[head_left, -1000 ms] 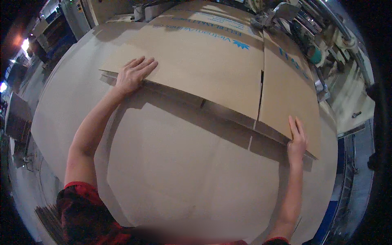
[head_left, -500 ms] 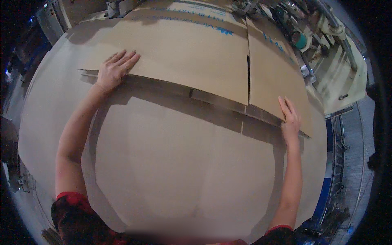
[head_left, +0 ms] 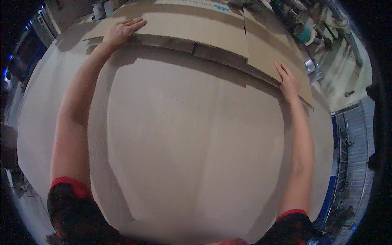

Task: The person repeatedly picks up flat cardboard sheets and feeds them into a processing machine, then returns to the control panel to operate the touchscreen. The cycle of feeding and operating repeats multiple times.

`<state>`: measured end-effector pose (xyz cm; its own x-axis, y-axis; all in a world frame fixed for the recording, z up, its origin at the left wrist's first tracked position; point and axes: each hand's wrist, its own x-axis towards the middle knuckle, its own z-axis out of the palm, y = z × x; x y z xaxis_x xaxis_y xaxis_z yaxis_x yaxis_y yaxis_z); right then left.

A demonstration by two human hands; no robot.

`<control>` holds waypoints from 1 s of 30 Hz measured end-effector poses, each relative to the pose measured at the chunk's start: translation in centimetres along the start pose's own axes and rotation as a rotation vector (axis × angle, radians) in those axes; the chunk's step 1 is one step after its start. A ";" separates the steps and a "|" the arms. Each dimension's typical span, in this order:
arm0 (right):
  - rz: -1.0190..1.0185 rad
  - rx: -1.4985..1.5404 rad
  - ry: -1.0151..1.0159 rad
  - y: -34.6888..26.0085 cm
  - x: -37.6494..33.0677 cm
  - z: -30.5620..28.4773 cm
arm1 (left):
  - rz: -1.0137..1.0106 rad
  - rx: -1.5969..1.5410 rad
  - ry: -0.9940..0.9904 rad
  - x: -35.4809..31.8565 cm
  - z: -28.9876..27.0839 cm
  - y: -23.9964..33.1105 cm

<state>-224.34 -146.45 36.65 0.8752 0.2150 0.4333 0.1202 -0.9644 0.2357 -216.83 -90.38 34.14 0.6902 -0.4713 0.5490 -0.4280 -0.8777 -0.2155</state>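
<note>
A flattened brown cardboard box with blue print lies across the far part of a broad sheet of cardboard. Its near edge stands a little above that sheet and shows lower flaps in the gap. Both my arms reach far forward. My left hand grips the near edge toward the left, fingers straight on the top face. At the right end of the same edge is my right hand, two fingers stretched over the top. Both thumbs are hidden, apparently under the edge.
Machine parts with a green round piece stand at the far right beside a pale machine table. A bolt-like piece lies on that table. Metal fittings stand at the far left. A ribbed grey floor shows at right.
Both hands and the flattened box have moved farther away from me. More of the cardboard sheet below shows, and my arms are stretched out further.
</note>
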 end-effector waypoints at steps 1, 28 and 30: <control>0.014 -0.038 -0.049 0.3 0.2 0.6 | -0.010 0.017 -0.068 0.6 0.2 -0.6; 0.181 0.650 -0.265 -14.0 -33.2 -15.9 | -1.974 -0.845 0.411 -50.8 -27.1 -5.1; 0.093 0.579 -0.291 -17.1 -34.3 -17.5 | -2.019 -1.136 0.542 -49.8 -27.6 -5.7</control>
<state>-264.56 -134.61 32.95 0.9754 0.1547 0.1571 0.1998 -0.9213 -0.3335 -264.89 -59.57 30.30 0.4183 0.7881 -0.4516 0.1600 0.4255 0.8907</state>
